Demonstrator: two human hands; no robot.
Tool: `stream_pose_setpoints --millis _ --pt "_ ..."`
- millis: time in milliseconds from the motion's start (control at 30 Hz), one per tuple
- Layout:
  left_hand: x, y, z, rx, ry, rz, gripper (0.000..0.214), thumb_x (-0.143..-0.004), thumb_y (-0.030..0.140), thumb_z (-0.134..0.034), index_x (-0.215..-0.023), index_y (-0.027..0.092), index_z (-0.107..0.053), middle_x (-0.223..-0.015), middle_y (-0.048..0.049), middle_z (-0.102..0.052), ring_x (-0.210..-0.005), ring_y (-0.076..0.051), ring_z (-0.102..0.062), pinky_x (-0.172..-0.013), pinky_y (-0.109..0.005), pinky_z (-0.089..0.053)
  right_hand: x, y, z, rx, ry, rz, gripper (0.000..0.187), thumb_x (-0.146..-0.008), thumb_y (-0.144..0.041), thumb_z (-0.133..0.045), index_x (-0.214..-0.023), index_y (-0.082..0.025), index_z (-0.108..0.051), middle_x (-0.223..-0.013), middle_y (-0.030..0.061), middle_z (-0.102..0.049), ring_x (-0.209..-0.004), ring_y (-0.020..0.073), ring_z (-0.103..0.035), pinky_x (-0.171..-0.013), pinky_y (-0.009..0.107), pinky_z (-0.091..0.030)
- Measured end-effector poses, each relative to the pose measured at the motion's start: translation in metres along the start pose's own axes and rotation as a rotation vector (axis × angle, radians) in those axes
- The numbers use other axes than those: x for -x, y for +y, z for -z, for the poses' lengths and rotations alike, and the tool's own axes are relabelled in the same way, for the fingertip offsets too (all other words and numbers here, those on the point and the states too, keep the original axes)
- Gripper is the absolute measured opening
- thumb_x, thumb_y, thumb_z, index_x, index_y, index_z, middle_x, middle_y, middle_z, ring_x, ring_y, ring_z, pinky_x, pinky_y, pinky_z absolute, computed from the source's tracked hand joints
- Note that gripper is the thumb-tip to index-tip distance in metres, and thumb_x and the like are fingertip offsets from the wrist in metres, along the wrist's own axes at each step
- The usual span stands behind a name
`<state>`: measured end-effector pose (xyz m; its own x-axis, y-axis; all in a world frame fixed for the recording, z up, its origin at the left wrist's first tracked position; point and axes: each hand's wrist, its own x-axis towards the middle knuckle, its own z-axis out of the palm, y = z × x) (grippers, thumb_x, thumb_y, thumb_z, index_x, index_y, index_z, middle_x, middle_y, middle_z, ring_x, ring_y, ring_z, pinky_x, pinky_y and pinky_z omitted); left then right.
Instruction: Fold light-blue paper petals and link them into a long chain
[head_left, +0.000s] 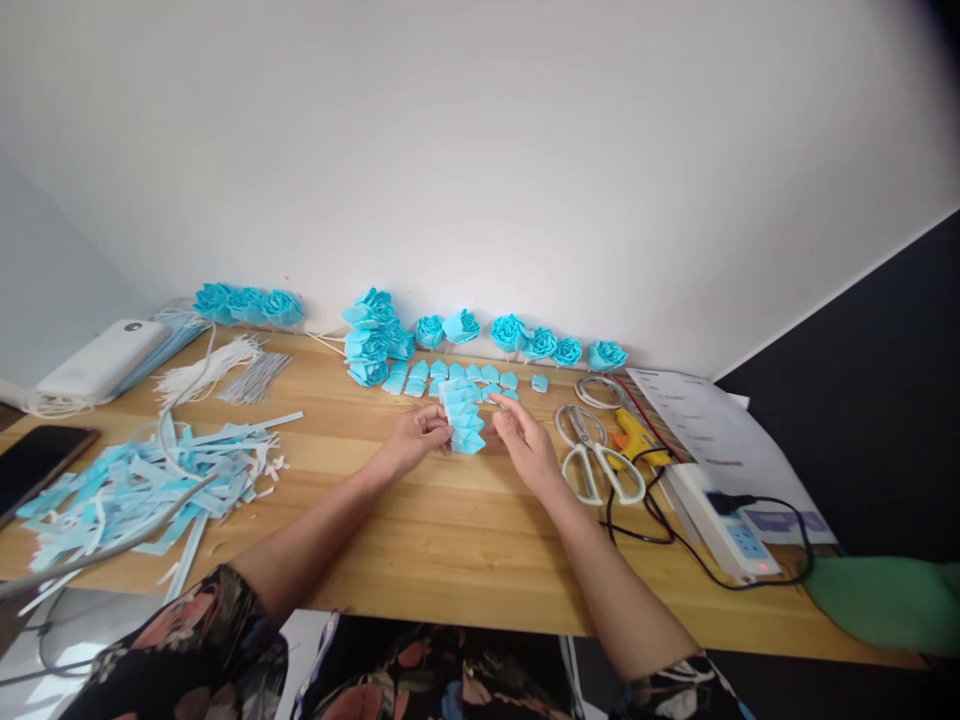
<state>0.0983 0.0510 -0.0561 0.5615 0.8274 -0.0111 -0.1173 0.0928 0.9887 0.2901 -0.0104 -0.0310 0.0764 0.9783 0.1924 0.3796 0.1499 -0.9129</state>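
My left hand (416,436) pinches the left edge of a stack of folded light-blue petal pieces (462,418) held just above the wooden table (420,520). Fingers of my right hand (525,440) are curled, with the fingertips touching the stack's right side. Behind the stack, several loose blue petal pieces (450,375) lie in rows on the table. Finished blue paper roses (510,335) line the wall, with another cluster of roses (373,335) to the left and a third group (247,303) further left.
White-handled scissors (596,455), a yellow glue gun (634,435) and a power strip (720,525) with black cables lie right. A printed sheet (705,420) sits behind them. Blue scrap strips (135,485), white elastic loops (206,370), a white power bank (97,362) and a phone (34,460) lie left.
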Motion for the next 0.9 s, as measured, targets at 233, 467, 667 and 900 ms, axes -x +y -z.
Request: stream_pose_setpoints --millis 233,467,667,900 --pt "0.003 0.002 -0.008 -0.048 0.001 -0.055 0.028 -0.074 0.038 -0.067 -0.081 0.014 -0.055 -0.064 0.0002 -0.061 -0.059 -0.011 -0.058 -0.061 -0.025 -0.048 -0.003 0.013 -0.013 -0.423 -0.187 -0.186 0.063 -0.073 -0.038 -0.070 -0.130 -0.022 -0.049 -0.103 0.0063 -0.066 -0.090 0.0195 -0.061 -0.075 0.030 -0.048" --pt "0.005 0.005 -0.008 -0.152 -0.029 0.007 0.034 -0.079 0.048 -0.060 -0.076 0.014 -0.059 -0.064 -0.0010 -0.062 -0.058 -0.011 -0.057 -0.059 -0.024 -0.047 -0.004 0.025 -0.015 -0.318 -0.071 -0.153 0.051 -0.072 -0.034 -0.069 -0.118 -0.019 -0.058 -0.090 0.0030 -0.064 -0.079 0.0160 -0.058 -0.072 0.029 -0.047" --pt "0.004 0.002 -0.006 -0.166 -0.009 0.047 0.035 -0.072 0.047 -0.066 -0.069 0.014 -0.057 -0.058 0.0008 -0.059 -0.054 -0.009 -0.053 -0.055 -0.022 -0.042 -0.003 0.014 -0.012 -0.222 -0.129 -0.093 0.041 -0.073 -0.030 -0.067 -0.112 -0.017 -0.061 -0.079 0.0001 -0.060 -0.068 0.0126 -0.054 -0.064 0.025 -0.044" --pt "0.002 0.004 -0.005 -0.113 -0.030 0.044 0.035 -0.069 0.046 -0.070 -0.066 0.013 -0.059 -0.061 -0.0016 -0.063 -0.055 -0.010 -0.054 -0.057 -0.023 -0.043 -0.004 0.012 -0.009 -0.364 -0.190 -0.138 0.056 -0.072 -0.032 -0.070 -0.125 -0.021 -0.057 -0.090 0.0023 -0.068 -0.080 0.0169 -0.061 -0.073 0.029 -0.048"
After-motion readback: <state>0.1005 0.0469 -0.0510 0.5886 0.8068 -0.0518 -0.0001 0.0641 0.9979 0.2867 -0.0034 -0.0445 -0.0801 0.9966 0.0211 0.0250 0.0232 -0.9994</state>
